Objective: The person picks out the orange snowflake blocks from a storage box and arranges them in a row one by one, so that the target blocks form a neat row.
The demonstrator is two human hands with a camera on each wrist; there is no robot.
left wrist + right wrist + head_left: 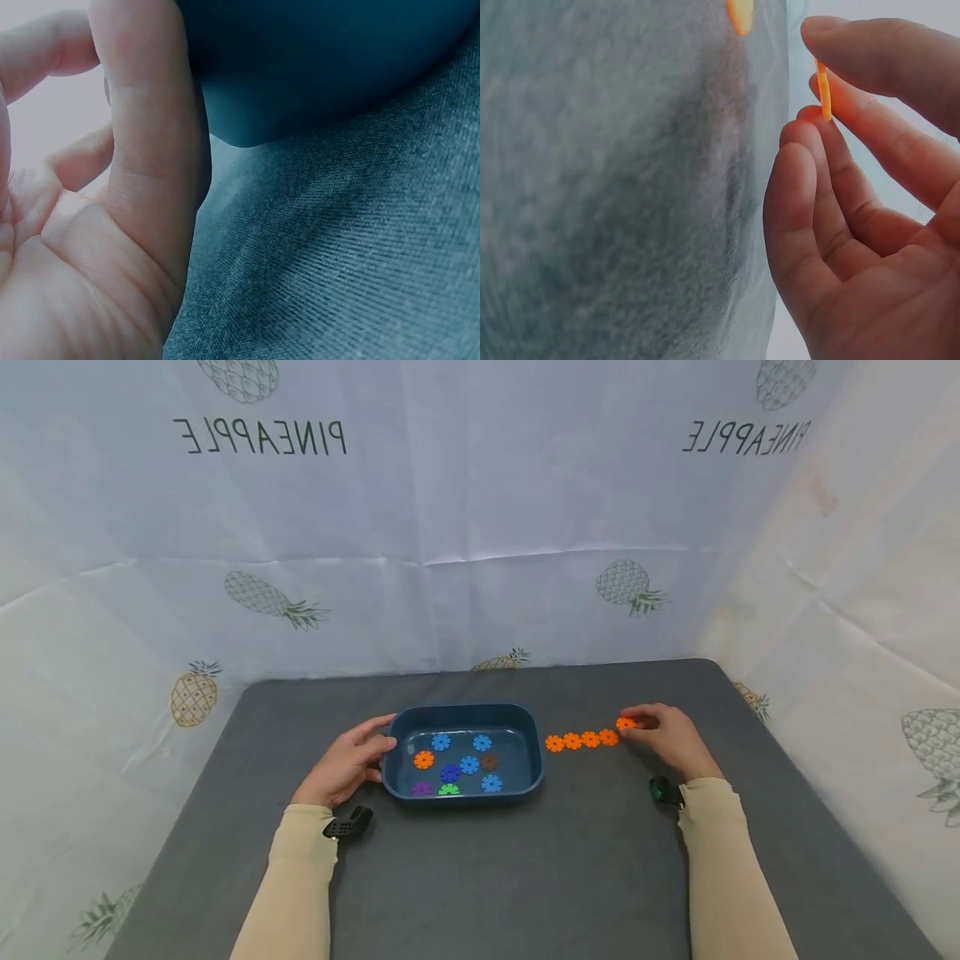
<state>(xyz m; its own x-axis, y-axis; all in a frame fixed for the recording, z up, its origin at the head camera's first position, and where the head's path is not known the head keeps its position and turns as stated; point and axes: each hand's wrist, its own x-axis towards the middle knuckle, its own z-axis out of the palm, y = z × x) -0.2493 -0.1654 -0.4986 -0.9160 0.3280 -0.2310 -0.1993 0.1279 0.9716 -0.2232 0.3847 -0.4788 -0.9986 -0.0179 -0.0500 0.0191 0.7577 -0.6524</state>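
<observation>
A dark blue rectangular tray (463, 799) stands on the table with several flower-shaped plastic discs in it. My left hand (347, 766) holds the tray by its left end, the thumb over the rim; in the left wrist view, part of the hand lies close against the tray's outer wall (300, 67). To the right of the tray, several orange discs (573, 741) form a row. At the right end of that row, my right hand (670, 741) pinches another orange disc (625, 723) between thumb and fingertips. The right wrist view shows this disc (824, 94) edge-on.
Inside the tray lie light blue discs (468, 765), an orange one (423, 760), a dark blue one (450, 773), a brown one (489, 762), a purple one (422, 788) and a green one (448, 790). A pineapple-print curtain (450, 610) hangs behind the grey table (510, 877).
</observation>
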